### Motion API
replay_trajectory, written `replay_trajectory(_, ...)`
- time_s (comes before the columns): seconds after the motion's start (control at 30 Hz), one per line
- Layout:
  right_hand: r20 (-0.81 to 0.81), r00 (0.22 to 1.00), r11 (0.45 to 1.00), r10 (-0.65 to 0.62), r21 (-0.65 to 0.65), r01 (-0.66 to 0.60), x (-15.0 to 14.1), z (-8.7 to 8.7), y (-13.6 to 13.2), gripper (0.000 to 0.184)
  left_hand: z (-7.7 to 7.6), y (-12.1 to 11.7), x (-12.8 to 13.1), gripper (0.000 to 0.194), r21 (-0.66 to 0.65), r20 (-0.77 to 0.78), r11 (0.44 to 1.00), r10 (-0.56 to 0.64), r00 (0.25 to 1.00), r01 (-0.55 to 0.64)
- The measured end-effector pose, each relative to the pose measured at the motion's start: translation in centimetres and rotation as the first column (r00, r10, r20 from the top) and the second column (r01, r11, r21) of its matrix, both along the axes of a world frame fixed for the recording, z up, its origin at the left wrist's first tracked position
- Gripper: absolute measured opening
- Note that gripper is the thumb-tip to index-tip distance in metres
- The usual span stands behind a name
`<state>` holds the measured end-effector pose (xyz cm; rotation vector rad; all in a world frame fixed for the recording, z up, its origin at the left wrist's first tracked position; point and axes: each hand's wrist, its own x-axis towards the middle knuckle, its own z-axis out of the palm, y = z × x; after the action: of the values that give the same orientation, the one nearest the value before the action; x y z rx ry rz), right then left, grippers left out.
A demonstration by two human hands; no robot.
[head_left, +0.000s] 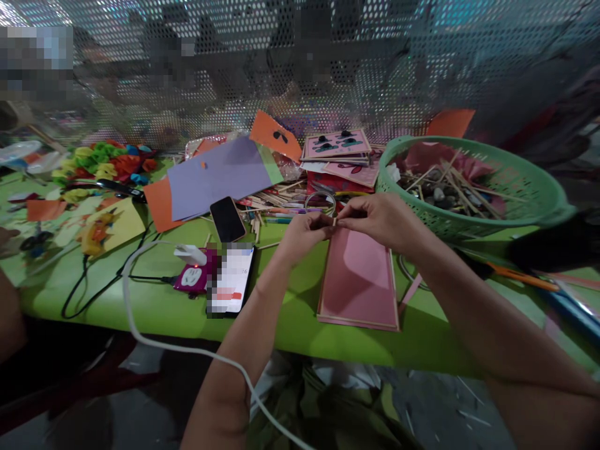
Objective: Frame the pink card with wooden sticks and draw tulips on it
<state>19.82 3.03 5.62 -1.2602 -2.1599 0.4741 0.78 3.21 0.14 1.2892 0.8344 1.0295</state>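
Note:
A pink card (pixel 359 284) lies flat on the green tabletop in front of me, with thin wooden strips along its side and bottom edges. At its top left corner, my left hand (pixel 307 236) is closed in a pinch. My right hand (pixel 382 220) pinches close beside it, over the card's top edge. Between the fingertips shows the pale end of a thin wooden stick (pixel 334 222); the fingers hide most of it. A narrow pink paper strip (pixel 410 291) sticks out by the card's right side.
A green basket (pixel 473 226) of sticks and stones stands at the right. Behind the card are decorated pink cards (pixel 335 145), loose sticks and pens. Two phones (pixel 227 220), a purple power socket (pixel 192 275) and a white cable (pixel 129 300) lie left. Purple paper (pixel 215 178) is farther back.

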Motion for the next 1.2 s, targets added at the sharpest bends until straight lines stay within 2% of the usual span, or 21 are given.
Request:
replay_trajectory(0.27, 0.033, 0.999, 1.0, 0.001, -0.016, -0.001, -0.1, -0.4, 0.2, 0.013, -0.6, 0.1, 0.3, 0.016, 0.033, -0.041, 0.999, 0.019, 0.999, -0.017)
replay_trajectory(0.47, 0.057, 0.998, 0.999, -0.031, -0.013, 0.031, -0.5, -0.4, 0.1, 0.011, -0.3, 0.0, 0.2, 0.013, 0.069, -0.074, 0.997, 0.025, 0.997, -0.02)
replay_trajectory(0.6, 0.06, 0.998, 0.999, -0.034, -0.017, 0.035, -0.6, -0.5, 0.1, 0.01, -0.3, 0.0, 0.1, 0.009, 0.049, -0.1, 0.998, 0.038, 0.994, -0.033)
replay_trajectory(0.7, 0.025, 0.999, 0.999, -0.039, -0.014, 0.04, -0.5, -0.6, 0.2, 0.012, -0.3, 0.1, 0.1, 0.013, 0.019, -0.075, 0.999, 0.029, 0.997, -0.028)
replay_trajectory(0.9, -0.087, 0.996, 0.998, 0.02, -0.062, -0.025, 0.2, -0.8, 0.8, 0.012, 0.1, 0.0, -0.2, 0.034, -0.069, 0.055, 0.998, -0.003, 0.998, 0.007)
replay_trajectory(1.03, -0.064, 0.997, 0.999, -0.043, -0.004, 0.043, 0.2, -0.4, 0.5, 0.01, 0.3, 0.0, -0.3, 0.038, -0.136, 0.112, 0.991, 0.033, 0.993, -0.017)
replay_trajectory(1.2, -0.039, 0.998, 0.999, -0.045, 0.026, 0.046, -0.4, 0.1, -0.2, 0.014, 0.1, -0.1, -0.2, 0.04, -0.128, 0.114, 0.991, 0.057, 0.992, -0.042)
